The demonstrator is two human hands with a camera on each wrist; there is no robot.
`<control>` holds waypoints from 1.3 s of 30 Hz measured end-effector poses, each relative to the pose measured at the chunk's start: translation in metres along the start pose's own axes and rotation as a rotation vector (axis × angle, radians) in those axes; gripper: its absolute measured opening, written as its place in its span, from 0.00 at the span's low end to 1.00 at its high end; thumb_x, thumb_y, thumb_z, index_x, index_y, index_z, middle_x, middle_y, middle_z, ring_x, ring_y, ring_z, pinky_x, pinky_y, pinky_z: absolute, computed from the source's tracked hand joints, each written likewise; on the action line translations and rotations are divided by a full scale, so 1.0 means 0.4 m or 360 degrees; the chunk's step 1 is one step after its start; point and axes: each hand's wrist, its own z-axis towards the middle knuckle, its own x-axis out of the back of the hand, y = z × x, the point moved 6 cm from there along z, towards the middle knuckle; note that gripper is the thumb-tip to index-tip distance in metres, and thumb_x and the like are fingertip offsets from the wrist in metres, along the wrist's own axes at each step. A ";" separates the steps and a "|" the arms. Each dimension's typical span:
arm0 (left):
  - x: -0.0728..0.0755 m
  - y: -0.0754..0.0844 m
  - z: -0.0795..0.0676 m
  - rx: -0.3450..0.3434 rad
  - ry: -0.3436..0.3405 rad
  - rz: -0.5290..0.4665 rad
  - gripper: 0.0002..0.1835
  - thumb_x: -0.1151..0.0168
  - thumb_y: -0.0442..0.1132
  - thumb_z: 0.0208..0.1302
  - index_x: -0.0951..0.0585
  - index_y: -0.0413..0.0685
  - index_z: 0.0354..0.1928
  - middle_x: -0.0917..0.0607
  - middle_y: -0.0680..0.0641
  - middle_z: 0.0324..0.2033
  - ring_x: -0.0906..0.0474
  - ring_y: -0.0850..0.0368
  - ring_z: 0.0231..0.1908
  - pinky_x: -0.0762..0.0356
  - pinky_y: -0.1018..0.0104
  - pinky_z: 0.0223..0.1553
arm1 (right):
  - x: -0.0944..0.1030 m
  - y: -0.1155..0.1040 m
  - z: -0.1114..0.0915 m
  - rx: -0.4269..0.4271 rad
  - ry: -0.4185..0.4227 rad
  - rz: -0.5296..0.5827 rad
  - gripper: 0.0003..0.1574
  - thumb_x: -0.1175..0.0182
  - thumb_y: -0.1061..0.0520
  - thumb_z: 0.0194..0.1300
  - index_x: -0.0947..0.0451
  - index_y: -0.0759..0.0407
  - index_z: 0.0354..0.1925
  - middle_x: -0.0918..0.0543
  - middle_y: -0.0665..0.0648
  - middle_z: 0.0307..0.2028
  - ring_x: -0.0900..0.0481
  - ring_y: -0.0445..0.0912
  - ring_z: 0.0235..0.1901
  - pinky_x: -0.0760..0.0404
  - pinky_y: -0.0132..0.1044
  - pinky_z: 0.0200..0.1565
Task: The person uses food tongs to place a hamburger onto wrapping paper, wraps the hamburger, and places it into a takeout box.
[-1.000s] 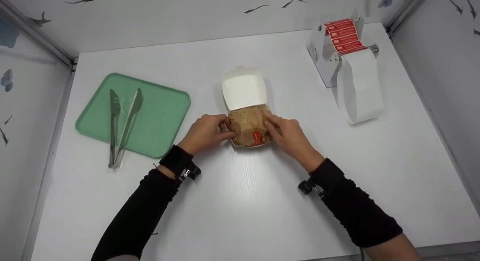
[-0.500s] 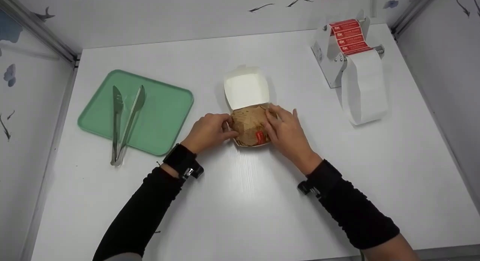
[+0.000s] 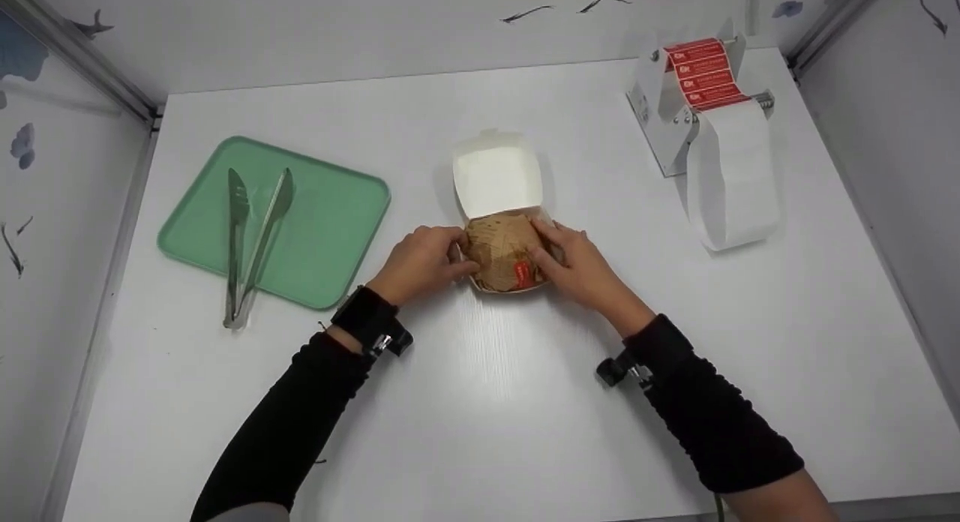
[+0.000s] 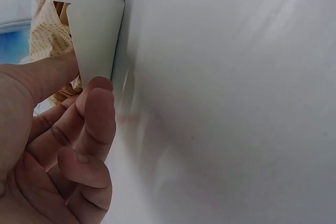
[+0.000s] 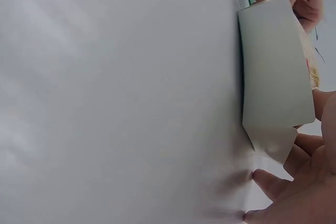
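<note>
An open white burger box [image 3: 497, 177] stands on the table, its lid tipped back. A burger in printed brown paper [image 3: 499, 244] with a small red sticker fills the base. My left hand [image 3: 424, 259] pinches the left side of the box: in the left wrist view the thumb lies inside the wall, against the wrapper, and fingertips are outside. On the opposite side my right hand [image 3: 589, 271] holds the box edge, thumb over the rim beside the burger. In the right wrist view its index finger is behind the side wall, and the lower fingers spread towards the table.
To the left lies a green tray [image 3: 330, 207], with metal tongs [image 3: 235, 274] across it, their joined end past its front edge. A label dispenser [image 3: 660, 117] with red labels [image 3: 705, 72] and a hanging loop of white backing paper [image 3: 742, 184] stands at back right.
The right fingers spread over the burger's right side half a second ago, and have drawn back to the box's right edge. My left hand keeps its place; the head view shifts slightly.
</note>
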 end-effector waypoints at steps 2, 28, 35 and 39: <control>0.003 0.002 -0.001 0.0007 0.0000 0.0001 0.12 0.25 0.47 0.69 0.14 0.48 0.45 0.13 0.51 0.29 0.21 0.57 0.28 0.28 0.65 0.32 | 0.002 -0.010 0.001 0.0054 0.0025 -0.0042 0.37 0.47 0.47 0.85 0.37 0.63 0.81 0.33 0.70 0.79 0.38 0.67 0.81 0.47 0.65 0.82; -0.016 0.029 0.009 -0.0061 0.0154 0.0081 0.15 0.21 0.47 0.65 0.14 0.49 0.46 0.17 0.48 0.39 0.22 0.52 0.38 0.22 0.59 0.38 | -0.055 -0.024 -0.032 0.0104 0.0046 0.0035 0.44 0.58 0.50 0.89 0.66 0.61 0.87 0.58 0.66 0.87 0.53 0.63 0.86 0.50 0.58 0.84; -0.006 0.083 -0.031 -0.0394 0.0611 0.0446 0.29 0.17 0.41 0.60 0.19 0.44 0.61 0.17 0.42 0.61 0.22 0.41 0.62 0.19 0.44 0.54 | -0.056 -0.026 -0.038 0.0130 0.0058 0.0012 0.44 0.58 0.50 0.89 0.67 0.60 0.87 0.52 0.73 0.85 0.49 0.66 0.84 0.46 0.60 0.83; -0.007 0.087 -0.032 -0.0476 0.0597 0.0467 0.27 0.19 0.39 0.61 0.17 0.45 0.61 0.12 0.44 0.56 0.20 0.43 0.61 0.19 0.45 0.54 | -0.059 -0.027 -0.040 0.0123 0.0040 -0.0026 0.45 0.59 0.48 0.89 0.68 0.62 0.87 0.52 0.75 0.83 0.49 0.66 0.84 0.45 0.61 0.82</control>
